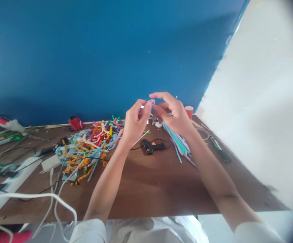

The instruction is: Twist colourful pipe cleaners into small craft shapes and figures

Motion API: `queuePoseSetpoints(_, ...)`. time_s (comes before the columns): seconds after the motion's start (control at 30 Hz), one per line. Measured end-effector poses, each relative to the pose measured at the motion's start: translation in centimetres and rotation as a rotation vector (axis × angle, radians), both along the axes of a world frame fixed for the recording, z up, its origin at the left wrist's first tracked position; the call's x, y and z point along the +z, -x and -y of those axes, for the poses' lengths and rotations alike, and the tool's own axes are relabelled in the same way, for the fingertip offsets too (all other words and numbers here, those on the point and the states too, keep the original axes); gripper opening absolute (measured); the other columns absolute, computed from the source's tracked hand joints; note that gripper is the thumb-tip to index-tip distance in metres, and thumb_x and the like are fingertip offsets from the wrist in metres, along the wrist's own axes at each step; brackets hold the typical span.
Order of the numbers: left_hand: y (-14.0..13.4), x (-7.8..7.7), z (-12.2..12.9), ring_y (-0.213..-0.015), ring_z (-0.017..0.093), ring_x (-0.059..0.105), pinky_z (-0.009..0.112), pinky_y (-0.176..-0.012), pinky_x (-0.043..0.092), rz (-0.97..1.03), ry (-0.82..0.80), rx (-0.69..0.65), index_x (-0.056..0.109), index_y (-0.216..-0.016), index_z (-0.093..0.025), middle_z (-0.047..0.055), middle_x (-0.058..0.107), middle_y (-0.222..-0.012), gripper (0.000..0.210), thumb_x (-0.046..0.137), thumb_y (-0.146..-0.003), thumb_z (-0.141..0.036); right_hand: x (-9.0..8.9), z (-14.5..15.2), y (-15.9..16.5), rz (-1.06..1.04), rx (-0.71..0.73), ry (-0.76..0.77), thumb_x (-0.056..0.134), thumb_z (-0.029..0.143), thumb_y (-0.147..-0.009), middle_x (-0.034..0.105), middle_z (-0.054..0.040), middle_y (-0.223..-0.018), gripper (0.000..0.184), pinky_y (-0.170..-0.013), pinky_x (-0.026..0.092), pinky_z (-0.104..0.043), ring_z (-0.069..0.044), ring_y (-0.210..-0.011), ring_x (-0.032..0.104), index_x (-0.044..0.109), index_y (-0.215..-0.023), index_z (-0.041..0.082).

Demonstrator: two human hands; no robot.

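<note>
My left hand [137, 118] is raised over the back of the table, its fingers closed round a pale purple pipe cleaner [151, 101] bent into a small loop. Most of that piece is hidden by the fingers. Close on its right is my right hand [170, 113], index finger stretched out above the loop and the other fingers curled. Its thumb comes near or touches the purple piece; contact is not clear. Below the hands a black glue gun [150, 147] lies on the brown table [156, 189]. A bundle of pastel pipe cleaners [180, 145] lies under my right forearm.
A tangled heap of coloured pipe cleaners [93, 145] spreads on the left. Beyond it are a white power strip [17, 182], a white adapter [51, 163] and loose cables [60, 199]. A red tape roll [189, 111] and a marker [219, 149] are at the right, by the white wall [265, 101].
</note>
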State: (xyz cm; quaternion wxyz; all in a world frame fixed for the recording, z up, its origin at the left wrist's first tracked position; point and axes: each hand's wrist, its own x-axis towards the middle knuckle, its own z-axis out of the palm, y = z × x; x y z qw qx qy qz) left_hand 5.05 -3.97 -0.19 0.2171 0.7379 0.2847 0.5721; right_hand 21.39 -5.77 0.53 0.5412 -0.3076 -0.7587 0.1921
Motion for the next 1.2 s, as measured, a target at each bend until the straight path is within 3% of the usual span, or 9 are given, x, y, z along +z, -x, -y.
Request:
queuePoseSetpoints(0.23, -0.2, 0.5, 0.6, -0.048, 0.008, 0.025, 0.028, -0.045, 0.018, 0.118, 0.181, -0.167, 0.058, -0.081, -0.022, -0.005, 0.032, -0.056, 0.033, 0.057, -0.095, -0.051, -0.1, -0.9, -0.5, -0.053, 0.055, -0.017, 0.064, 0.051, -0.091, 0.066, 0.0006, -0.074, 0.037, -0.047, 0.044, -0.022, -0.01, -0.057, 0.06, 0.067, -0.114, 0.023)
queuePoseSetpoints(0.4, -0.4, 0.4, 0.4, -0.044, 0.007, 0.017, 0.027, -0.042, 0.013, 0.221, 0.323, -0.279, 0.053, -0.078, -0.023, -0.007, 0.024, -0.053, 0.031, 0.06, -0.092, -0.05, 0.0, -0.9, -0.9, -0.011, 0.102, -0.018, 0.065, 0.048, -0.092, 0.064, 0.0023, -0.069, 0.036, -0.047, 0.043, -0.022, -0.009, -0.054, 0.058, 0.066, -0.118, 0.023)
queuePoseSetpoints(0.67, -0.3, 0.2, 0.0, -0.044, 0.006, 0.012, 0.026, -0.042, 0.01, 0.318, 0.405, -0.361, 0.052, -0.076, -0.022, -0.009, 0.021, -0.054, 0.031, 0.066, -0.087, -0.047, 0.0, -1.0, -1.0, 0.03, 0.13, -0.027, 0.062, 0.045, -0.095, 0.063, 0.0026, -0.071, 0.036, -0.052, 0.044, -0.022, -0.009, -0.055, 0.057, 0.064, -0.124, 0.024)
queuePoseSetpoints(0.93, -0.3, 0.1, -0.6, -0.05, 0.008, 0.027, 0.025, -0.046, 0.02, 0.28, 0.384, -0.373, 0.052, -0.071, -0.02, -0.004, 0.033, -0.059, 0.034, 0.061, -0.089, -0.048, 0.1, -1.5, -1.0, 0.092, -0.058, -0.172, 0.06, 0.045, -0.095, 0.072, -0.0031, -0.097, 0.03, -0.068, 0.048, -0.026, -0.014, -0.08, 0.063, 0.071, -0.115, 0.024)
queuePoseSetpoints(1.2, 0.4, 0.2, -0.7, -0.046, 0.008, 0.017, 0.025, -0.045, 0.02, 0.171, 0.657, -0.647, 0.051, -0.069, -0.02, -0.008, 0.016, -0.054, 0.035, 0.061, -0.084, -0.05, 0.1, -1.8, -1.2, 0.093, 0.041, -0.248, 0.062, 0.04, -0.095, 0.069, -0.0024, -0.091, 0.021, -0.065, 0.044, -0.027, -0.014, -0.079, 0.059, 0.073, -0.105, 0.025)
